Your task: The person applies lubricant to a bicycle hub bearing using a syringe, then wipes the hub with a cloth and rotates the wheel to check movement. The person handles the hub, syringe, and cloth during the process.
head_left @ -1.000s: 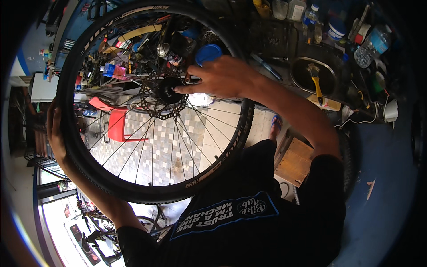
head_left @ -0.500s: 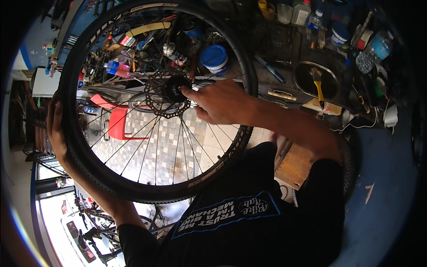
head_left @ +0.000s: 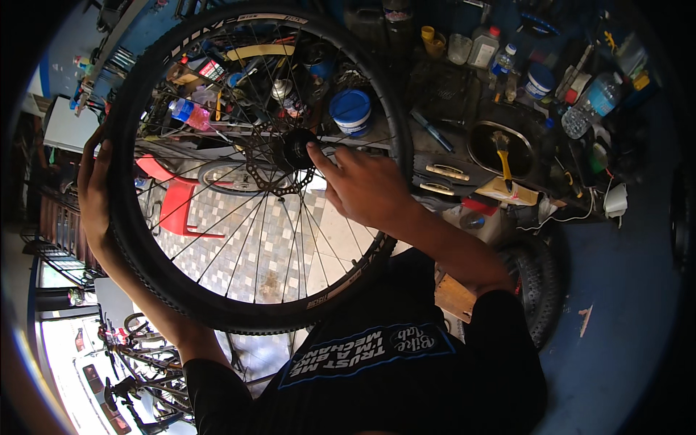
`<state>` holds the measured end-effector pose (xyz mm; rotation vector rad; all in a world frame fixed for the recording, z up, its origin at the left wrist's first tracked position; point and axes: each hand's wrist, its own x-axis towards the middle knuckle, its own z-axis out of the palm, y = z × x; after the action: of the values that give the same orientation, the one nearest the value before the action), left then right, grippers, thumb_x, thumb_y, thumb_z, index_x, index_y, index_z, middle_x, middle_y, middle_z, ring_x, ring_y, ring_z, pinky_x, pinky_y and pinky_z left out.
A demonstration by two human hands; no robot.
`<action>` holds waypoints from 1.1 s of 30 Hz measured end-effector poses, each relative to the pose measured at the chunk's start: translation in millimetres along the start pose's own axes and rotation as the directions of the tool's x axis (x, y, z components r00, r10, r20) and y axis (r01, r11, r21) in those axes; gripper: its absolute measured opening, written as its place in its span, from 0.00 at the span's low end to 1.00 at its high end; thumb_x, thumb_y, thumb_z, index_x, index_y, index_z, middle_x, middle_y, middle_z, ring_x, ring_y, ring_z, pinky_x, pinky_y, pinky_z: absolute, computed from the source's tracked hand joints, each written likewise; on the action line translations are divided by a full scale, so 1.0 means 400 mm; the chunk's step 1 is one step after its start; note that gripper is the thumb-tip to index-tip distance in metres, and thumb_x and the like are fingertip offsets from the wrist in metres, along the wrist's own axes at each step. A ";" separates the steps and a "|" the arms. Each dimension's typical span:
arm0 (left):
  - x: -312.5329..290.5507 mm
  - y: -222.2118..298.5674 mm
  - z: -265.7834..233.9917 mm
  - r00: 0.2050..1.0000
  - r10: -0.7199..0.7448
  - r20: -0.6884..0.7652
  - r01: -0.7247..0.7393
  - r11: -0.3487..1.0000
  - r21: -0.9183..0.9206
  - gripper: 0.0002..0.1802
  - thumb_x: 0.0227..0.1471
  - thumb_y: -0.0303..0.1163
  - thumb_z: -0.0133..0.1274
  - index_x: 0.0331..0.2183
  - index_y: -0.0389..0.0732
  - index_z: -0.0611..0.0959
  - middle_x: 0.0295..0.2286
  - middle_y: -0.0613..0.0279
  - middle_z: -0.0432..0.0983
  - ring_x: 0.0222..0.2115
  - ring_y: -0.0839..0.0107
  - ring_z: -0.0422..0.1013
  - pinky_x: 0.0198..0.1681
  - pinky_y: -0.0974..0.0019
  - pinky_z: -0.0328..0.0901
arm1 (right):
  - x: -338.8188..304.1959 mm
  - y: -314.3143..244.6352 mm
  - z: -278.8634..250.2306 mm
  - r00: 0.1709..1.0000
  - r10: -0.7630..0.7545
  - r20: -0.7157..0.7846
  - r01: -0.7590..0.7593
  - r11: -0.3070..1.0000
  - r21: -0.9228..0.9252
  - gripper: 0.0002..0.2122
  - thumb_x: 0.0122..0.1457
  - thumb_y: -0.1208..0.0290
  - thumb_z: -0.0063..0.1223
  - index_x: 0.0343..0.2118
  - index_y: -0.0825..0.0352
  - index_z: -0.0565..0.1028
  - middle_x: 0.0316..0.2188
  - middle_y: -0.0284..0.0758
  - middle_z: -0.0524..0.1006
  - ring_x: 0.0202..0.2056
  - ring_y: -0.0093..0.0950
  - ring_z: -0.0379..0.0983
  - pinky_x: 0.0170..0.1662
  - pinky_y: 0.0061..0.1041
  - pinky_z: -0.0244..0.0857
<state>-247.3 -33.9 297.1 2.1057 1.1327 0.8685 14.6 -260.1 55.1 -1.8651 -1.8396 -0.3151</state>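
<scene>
A bicycle wheel (head_left: 250,319) with a black knobbly tyre stands up in front of me. My left hand (head_left: 94,185) wraps round the tyre at its left side, its fingers partly hidden behind it. At the centre is the black hub (head_left: 296,148), next to a perforated disc rotor (head_left: 255,172). My right hand (head_left: 368,183) reaches in from the right over the tyre. Its index finger is stretched out, with the tip at the hub's right side. The thumb is apart below it and the other fingers are bent, with nothing visible in them.
Behind the wheel runs a cluttered workbench with a blue-lidded tub (head_left: 350,112), a spray can (head_left: 286,98), bottles and tools. A yellow-handled brush (head_left: 504,163) lies in a black basin (head_left: 475,148). A red chair (head_left: 177,206) shows through the spokes. Spare tyres (head_left: 540,290) stand at right.
My right index fingertip has shifted from the middle of the hub to its right side. The wheel stays in my left hand, and the whole view has swung a little.
</scene>
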 end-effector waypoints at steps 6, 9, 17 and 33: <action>-0.003 -0.001 0.023 0.971 0.207 -0.118 -0.196 0.976 0.098 0.24 0.67 0.44 0.50 0.57 0.39 0.78 0.37 0.66 0.77 0.33 0.81 0.66 0.37 0.76 0.60 | 0.021 -0.024 -0.058 0.984 -0.003 0.176 -0.055 0.943 0.327 0.34 0.61 0.68 0.55 0.71 0.50 0.61 0.33 0.35 0.69 0.25 0.26 0.71 0.28 0.29 0.70; -0.016 0.028 0.031 0.992 0.091 -0.087 -0.092 0.996 -0.007 0.24 0.67 0.43 0.50 0.58 0.40 0.77 0.34 0.67 0.76 0.30 0.82 0.64 0.33 0.76 0.58 | 0.013 0.033 0.011 0.987 0.075 0.143 -0.148 0.766 0.625 0.36 0.61 0.70 0.54 0.73 0.47 0.57 0.33 0.36 0.67 0.27 0.27 0.67 0.33 0.30 0.68; -0.039 0.032 0.039 0.992 0.031 -0.120 -0.033 0.999 -0.014 0.24 0.68 0.44 0.49 0.59 0.42 0.76 0.31 0.69 0.74 0.27 0.83 0.62 0.30 0.77 0.55 | -0.021 0.053 0.036 0.957 0.134 0.259 -0.279 0.672 0.686 0.41 0.59 0.73 0.53 0.74 0.41 0.52 0.36 0.35 0.64 0.32 0.30 0.65 0.39 0.30 0.66; -0.016 0.014 0.024 0.968 0.248 -0.048 -0.231 0.947 0.225 0.28 0.69 0.44 0.42 0.62 0.37 0.72 0.54 0.56 0.72 0.52 0.69 0.68 0.55 0.66 0.61 | -0.138 0.861 0.161 0.773 0.617 -0.146 -0.632 0.768 -0.103 0.14 0.57 0.68 0.63 0.47 0.59 0.83 0.40 0.40 0.78 0.40 0.40 0.76 0.45 0.39 0.72</action>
<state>-239.9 -43.9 293.7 2.4488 1.0647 0.9807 338.2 -263.6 -90.4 -2.3861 -1.0433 -0.3001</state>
